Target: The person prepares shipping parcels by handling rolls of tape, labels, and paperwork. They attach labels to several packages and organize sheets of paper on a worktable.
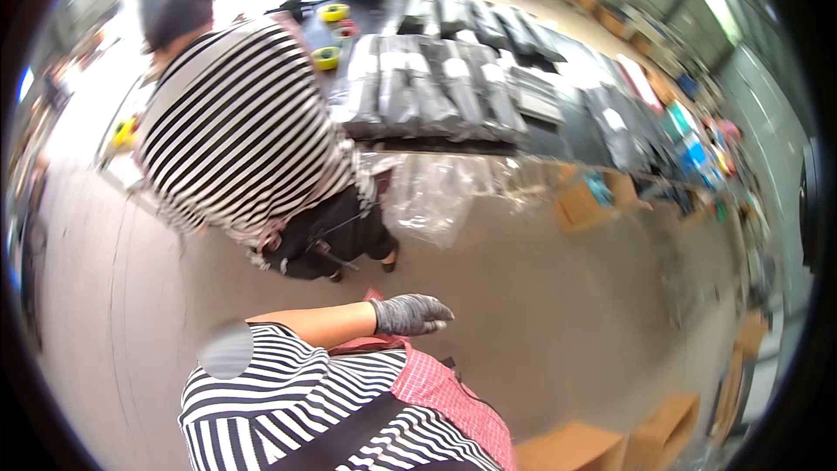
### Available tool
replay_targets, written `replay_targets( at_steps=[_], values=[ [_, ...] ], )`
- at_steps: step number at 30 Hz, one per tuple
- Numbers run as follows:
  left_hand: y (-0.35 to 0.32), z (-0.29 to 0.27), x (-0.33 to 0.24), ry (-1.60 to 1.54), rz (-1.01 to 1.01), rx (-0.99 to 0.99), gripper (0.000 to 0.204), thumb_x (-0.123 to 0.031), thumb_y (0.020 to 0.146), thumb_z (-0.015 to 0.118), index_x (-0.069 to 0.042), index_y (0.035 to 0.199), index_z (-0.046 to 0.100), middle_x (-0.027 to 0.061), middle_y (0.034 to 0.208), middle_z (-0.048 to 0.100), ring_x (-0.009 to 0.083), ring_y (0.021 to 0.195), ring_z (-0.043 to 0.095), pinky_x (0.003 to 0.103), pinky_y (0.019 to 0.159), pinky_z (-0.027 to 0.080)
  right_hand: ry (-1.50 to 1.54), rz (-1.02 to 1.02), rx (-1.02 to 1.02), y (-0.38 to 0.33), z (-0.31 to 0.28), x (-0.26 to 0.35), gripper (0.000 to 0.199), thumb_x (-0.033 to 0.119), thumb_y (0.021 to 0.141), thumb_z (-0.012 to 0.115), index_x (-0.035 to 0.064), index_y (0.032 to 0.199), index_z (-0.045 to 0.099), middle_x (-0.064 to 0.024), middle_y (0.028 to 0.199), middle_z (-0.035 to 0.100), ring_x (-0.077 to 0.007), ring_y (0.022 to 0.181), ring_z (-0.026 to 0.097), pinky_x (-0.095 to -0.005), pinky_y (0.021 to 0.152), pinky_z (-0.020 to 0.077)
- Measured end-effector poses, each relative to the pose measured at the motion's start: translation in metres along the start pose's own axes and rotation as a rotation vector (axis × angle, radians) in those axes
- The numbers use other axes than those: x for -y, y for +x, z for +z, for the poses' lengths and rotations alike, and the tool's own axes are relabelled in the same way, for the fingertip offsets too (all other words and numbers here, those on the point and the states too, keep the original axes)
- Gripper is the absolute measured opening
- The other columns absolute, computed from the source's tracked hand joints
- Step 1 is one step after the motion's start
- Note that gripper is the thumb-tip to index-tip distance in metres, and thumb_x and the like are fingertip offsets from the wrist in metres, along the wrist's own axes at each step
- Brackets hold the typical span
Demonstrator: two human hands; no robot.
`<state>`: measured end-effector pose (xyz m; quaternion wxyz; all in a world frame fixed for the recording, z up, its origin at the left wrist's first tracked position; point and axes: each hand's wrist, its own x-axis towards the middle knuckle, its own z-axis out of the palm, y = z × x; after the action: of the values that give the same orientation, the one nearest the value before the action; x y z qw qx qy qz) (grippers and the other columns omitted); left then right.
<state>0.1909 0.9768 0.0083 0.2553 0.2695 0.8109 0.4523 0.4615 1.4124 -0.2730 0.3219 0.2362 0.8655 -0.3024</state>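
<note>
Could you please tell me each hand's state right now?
Left hand, grey-gloved: loosely open, nothing visible in it.
Right hand: out of view, cannot be told.

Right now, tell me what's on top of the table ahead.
Rows of grey wrapped packages and yellow rolls lie on the table. Whatever is beneath the packages is covered and cannot be seen.

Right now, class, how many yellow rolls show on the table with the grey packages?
2. The farther yellow roll and the nearer yellow roll both show between the co-worker in stripes and the grey packages. Others may be hidden behind that co-worker.
</note>
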Motion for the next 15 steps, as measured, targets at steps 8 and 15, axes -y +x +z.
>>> replay_targets(
  at_steps=[8, 15],
  values=[
    [-0.184, 0.022, -0.002, 0.029, -0.527, -0.416, 0.037, -0.026, 0.097, 0.056, -0.006, 0.128, 0.060, 0.0170, 0.122, 0.064, 0.0318, 0.115, 0.060, 0.040, 0.101, 0.045, 0.006, -0.494, 0.124, 0.164, -0.081, 0.120, 0.027, 0.029, 0.087, 0.060, 0.0045, 0.092, 0.070, -0.0053, 0.077, 0.066, -0.0174, 0.073, 0.062, -0.0323, 0.067, 0.0498],
    [-0.323, 0.054, -0.013, -0.259, -0.720, -0.783, 0.045, -0.033, 0.097, 0.053, -0.004, 0.131, 0.057, 0.0183, 0.128, 0.061, 0.0314, 0.123, 0.055, 0.038, 0.106, 0.041, -0.072, -0.746, 0.540, -0.052, -0.045, 0.449, 0.026, 0.025, 0.089, 0.068, 0.0028, 0.102, 0.070, -0.0055, 0.090, 0.068, -0.0155, 0.081, 0.062, -0.0309, 0.073, 0.0506]
  ],
)
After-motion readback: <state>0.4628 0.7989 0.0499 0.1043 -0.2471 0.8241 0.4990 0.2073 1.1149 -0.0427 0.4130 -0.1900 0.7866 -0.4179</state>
